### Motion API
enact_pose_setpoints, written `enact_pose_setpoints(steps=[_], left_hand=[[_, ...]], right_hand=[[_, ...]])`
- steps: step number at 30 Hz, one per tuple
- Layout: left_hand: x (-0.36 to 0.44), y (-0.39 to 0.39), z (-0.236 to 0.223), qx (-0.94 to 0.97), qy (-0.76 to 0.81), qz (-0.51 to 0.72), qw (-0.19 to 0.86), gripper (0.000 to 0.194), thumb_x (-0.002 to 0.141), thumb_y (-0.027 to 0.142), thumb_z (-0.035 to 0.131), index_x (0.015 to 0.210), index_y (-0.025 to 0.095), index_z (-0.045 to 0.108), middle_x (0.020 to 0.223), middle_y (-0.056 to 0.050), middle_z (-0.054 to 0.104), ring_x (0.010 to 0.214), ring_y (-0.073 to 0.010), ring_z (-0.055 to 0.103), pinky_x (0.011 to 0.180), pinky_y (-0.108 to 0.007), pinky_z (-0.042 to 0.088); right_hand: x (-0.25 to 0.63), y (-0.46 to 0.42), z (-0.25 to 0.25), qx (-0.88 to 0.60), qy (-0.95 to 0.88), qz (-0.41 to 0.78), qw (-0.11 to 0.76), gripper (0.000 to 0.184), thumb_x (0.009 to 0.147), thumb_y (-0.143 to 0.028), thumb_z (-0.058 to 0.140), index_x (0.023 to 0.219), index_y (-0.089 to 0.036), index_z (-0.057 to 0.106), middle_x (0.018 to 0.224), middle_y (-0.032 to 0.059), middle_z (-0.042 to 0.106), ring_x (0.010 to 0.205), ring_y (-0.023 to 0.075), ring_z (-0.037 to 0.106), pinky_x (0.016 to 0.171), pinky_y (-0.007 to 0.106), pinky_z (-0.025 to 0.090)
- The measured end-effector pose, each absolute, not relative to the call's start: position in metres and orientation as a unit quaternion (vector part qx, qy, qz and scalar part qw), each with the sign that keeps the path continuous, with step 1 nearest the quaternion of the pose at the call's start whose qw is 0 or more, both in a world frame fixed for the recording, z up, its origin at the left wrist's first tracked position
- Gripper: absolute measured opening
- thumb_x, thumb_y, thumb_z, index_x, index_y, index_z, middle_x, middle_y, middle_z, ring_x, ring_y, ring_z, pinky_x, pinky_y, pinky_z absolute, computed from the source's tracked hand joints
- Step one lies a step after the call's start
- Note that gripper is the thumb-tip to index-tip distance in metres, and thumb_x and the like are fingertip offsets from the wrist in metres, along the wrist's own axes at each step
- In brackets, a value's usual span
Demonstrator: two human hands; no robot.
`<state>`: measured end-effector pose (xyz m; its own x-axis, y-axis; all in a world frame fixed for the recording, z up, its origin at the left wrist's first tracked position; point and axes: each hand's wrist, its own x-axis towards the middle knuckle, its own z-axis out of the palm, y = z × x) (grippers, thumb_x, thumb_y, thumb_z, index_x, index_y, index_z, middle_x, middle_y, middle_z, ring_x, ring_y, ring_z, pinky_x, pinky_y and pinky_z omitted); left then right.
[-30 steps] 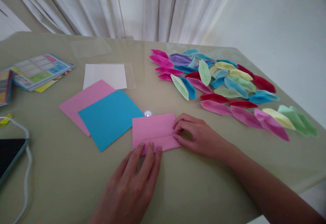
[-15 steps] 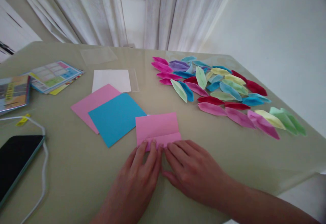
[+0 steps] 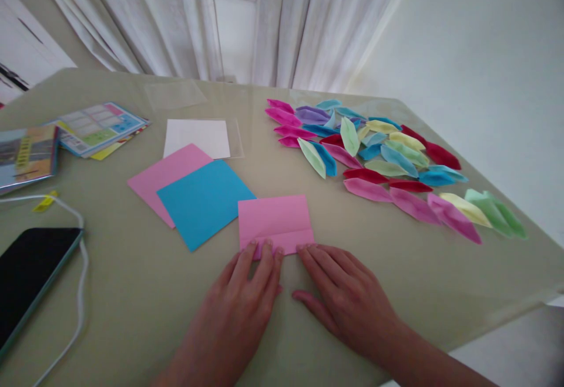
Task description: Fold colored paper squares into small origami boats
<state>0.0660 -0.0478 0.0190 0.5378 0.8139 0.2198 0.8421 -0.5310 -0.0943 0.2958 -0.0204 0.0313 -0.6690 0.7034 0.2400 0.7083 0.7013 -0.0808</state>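
A folded pink paper (image 3: 274, 220) lies on the olive table (image 3: 132, 293) in front of me, its near strip folded up. My left hand (image 3: 240, 305) lies flat, fingertips pressing the paper's near left edge. Beside it, my right hand (image 3: 343, 299) also lies flat with fingers stretched out, tips at the paper's near right edge. Neither hand holds anything. Just left of the folded piece lie a blue sheet (image 3: 205, 199) and, partly under it, a pink sheet (image 3: 158, 175).
Several folded paper boats (image 3: 388, 161) in mixed colours spread over the right of the table. A white sheet (image 3: 197, 137) lies behind the coloured sheets. Booklets (image 3: 99, 128) sit at the far left, a dark phone (image 3: 30, 269) with a white cable (image 3: 79, 293) at the near left.
My right hand moved from the paper's right side down to its near edge, then slid right along that edge. My left hand stayed pressing. The view tilted up slightly.
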Motion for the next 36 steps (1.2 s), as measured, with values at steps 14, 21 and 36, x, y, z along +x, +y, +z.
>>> enact_pose_setpoints(steps=[14, 21, 36], left_hand=[[0.065, -0.046, 0.019, -0.877, -0.462, -0.084, 0.104, 0.042, 0.102, 0.015, 0.049, 0.138, 0.009, 0.070, 0.143, -0.013, 0.070, 0.126, -0.0332, 0.067, 0.097, -0.046, 0.061], [0.047, -0.037, 0.032, -0.880, -0.457, -0.106, 0.077, 0.034, 0.106, 0.025, 0.050, 0.118, 0.014, 0.081, 0.141, -0.015, 0.071, 0.135, -0.0331, 0.061, 0.111, -0.050, 0.050], [0.023, 0.007, 0.025, -0.888, -0.415, -0.199, -0.009, 0.019, 0.106, 0.030, 0.056, 0.111, 0.022, 0.073, 0.132, -0.008, 0.072, 0.127, -0.0268, 0.063, 0.115, -0.048, 0.042]], right_hand=[[0.282, -0.026, 0.028, -0.397, -0.908, 0.000, 0.135, 0.056, 0.106, -0.054, 0.055, 0.132, -0.007, 0.069, 0.130, 0.0185, 0.074, 0.117, 0.0329, 0.069, 0.099, 0.049, 0.060], [0.301, -0.024, 0.031, -0.416, -0.899, -0.011, 0.139, 0.054, 0.107, -0.051, 0.053, 0.129, -0.005, 0.071, 0.127, 0.0196, 0.076, 0.112, 0.0348, 0.072, 0.093, 0.052, 0.063], [0.319, 0.006, 0.036, -0.354, -0.929, 0.018, 0.104, 0.055, 0.102, -0.052, 0.063, 0.137, -0.010, 0.067, 0.135, 0.0182, 0.072, 0.124, 0.0327, 0.068, 0.105, 0.050, 0.058]])
